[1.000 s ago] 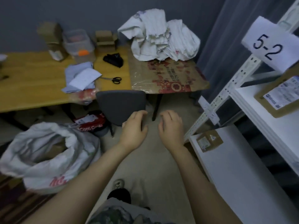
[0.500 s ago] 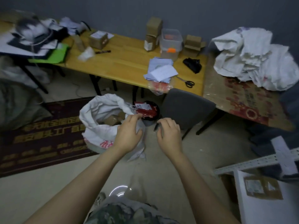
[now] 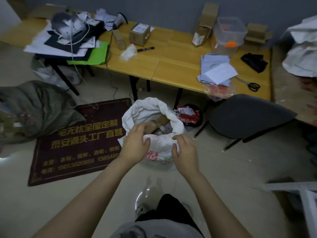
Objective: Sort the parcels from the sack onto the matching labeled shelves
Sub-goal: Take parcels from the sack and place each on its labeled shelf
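My left hand (image 3: 135,146) and right hand (image 3: 185,152) hover empty, fingers (image 3: 139,129) loosely curled, at the near rim of the sack (image 3: 154,107) mid-frame, brown parcels (image 3: 155,124) inside; risk: the limp rim folds inward, hides labels, and I misshelve one.

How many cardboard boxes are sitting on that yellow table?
4: a labelled box and a slim box beside it toward the left, a tall open box by the clear tub, an open box far right. Clutter may hide others.
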